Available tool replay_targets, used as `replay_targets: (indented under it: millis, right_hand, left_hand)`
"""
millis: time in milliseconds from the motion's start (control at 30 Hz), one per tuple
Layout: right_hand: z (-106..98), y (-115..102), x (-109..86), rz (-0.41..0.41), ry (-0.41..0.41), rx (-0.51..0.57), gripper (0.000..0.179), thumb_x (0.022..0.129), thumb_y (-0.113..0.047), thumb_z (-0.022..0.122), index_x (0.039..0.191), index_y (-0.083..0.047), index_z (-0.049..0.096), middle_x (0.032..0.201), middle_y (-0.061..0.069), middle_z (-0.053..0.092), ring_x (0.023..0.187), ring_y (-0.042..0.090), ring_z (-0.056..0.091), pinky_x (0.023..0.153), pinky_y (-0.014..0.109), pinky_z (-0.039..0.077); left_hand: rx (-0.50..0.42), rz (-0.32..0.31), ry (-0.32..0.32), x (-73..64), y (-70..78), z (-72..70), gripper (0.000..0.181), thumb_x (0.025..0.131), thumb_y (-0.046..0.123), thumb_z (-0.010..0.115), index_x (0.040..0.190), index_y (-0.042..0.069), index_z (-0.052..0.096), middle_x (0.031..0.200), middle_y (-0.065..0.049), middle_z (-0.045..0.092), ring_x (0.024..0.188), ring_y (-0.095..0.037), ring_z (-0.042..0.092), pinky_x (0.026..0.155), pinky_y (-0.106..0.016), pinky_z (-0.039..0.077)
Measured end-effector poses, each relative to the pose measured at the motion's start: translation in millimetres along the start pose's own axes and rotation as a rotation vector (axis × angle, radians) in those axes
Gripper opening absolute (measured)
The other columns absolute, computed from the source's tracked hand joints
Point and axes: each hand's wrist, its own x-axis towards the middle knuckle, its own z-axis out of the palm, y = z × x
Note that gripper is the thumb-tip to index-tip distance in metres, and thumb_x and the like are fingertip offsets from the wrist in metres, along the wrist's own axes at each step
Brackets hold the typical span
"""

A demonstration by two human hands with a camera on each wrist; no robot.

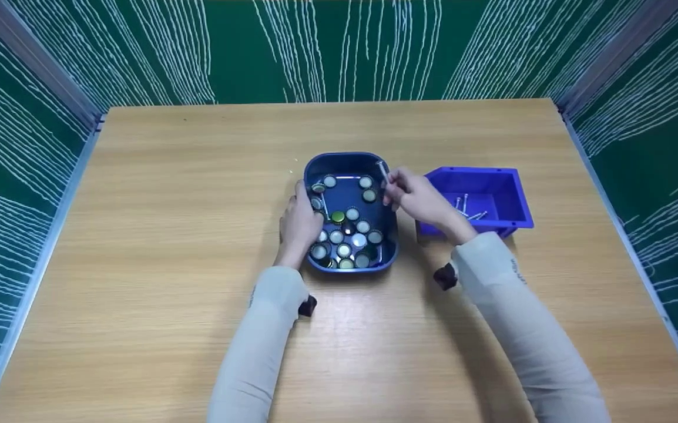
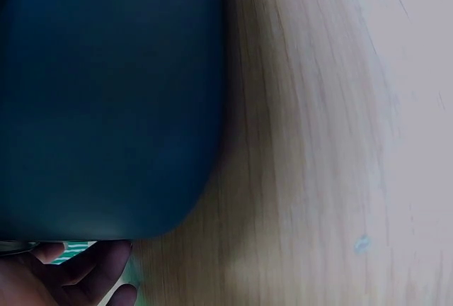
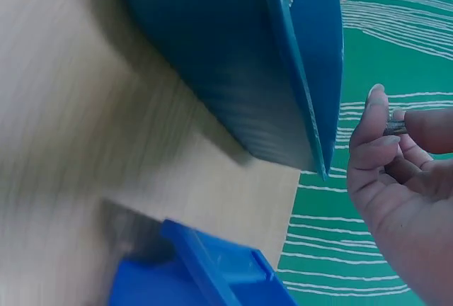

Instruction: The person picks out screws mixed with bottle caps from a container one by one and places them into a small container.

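Observation:
A dark blue tub holds several bottle caps. A thin silver screw lies inside near its left wall. My left hand grips the tub's left side; in the left wrist view its fingers show past the tub's wall. Over the tub's right rim, my right hand pinches a silver screw between thumb and fingertips, head end up. In the right wrist view only a short piece of that screw shows; the fingers hide the rest.
A purple-blue bin with several silver screws stands right of the tub, partly behind my right forearm. Small white specks lie on the wooden table. Green walls with white lines enclose the back and sides.

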Motion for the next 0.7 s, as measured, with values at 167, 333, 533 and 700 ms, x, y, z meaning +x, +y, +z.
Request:
replay_targets:
  millis: [167, 333, 533, 700]
  right_hand:
    - [-15.4, 1.6, -4.0, 0.006, -0.004, -0.073, 0.018, 0.103, -0.010, 0.044, 0.112, 0.004, 0.052, 0.093, 0.020, 0.064, 0.075, 0.015, 0.059, 0.070, 0.024, 0.050]
    - [-34.8, 0.1, -9.9, 0.024, -0.026, -0.088, 0.022, 0.104, -0.012, 0.043, 0.117, 0.003, 0.050, 0.099, 0.019, 0.063, 0.085, 0.025, 0.059, 0.073, 0.026, 0.049]
    - [-54.7, 2.0, -18.0, 0.066, -0.024, -0.137, 0.021, 0.104, -0.018, 0.044, 0.116, -0.003, 0.050, 0.103, 0.016, 0.063, 0.091, 0.028, 0.059, 0.078, 0.034, 0.050]
    - [-67.2, 7.5, -24.6, 0.098, -0.011, -0.164, 0.024, 0.104, -0.021, 0.045, 0.119, -0.003, 0.050, 0.103, 0.014, 0.061, 0.092, 0.025, 0.059, 0.077, 0.029, 0.051]
  left_hand:
    - [-0.001, -0.009, -0.008, 0.9, -0.7, 0.6, 0.074, 0.089, 0.009, 0.056, 0.155, 0.013, 0.022, 0.140, -0.021, 0.053, 0.124, -0.039, 0.056, 0.102, -0.055, 0.045]
    - [-0.006, -0.008, -0.006, 1.1, -0.6, 0.1, 0.075, 0.089, 0.009, 0.057, 0.155, 0.013, 0.022, 0.140, -0.021, 0.054, 0.124, -0.039, 0.057, 0.101, -0.056, 0.046]
    - [-0.008, -0.008, -0.003, 1.7, -1.0, 0.3, 0.074, 0.090, 0.009, 0.057, 0.156, 0.012, 0.023, 0.140, -0.021, 0.054, 0.123, -0.039, 0.057, 0.101, -0.055, 0.046]
    - [0.017, -0.010, -0.002, 1.2, -0.2, 0.4, 0.073, 0.090, 0.009, 0.056, 0.155, 0.012, 0.023, 0.138, -0.022, 0.055, 0.122, -0.039, 0.058, 0.099, -0.055, 0.047]
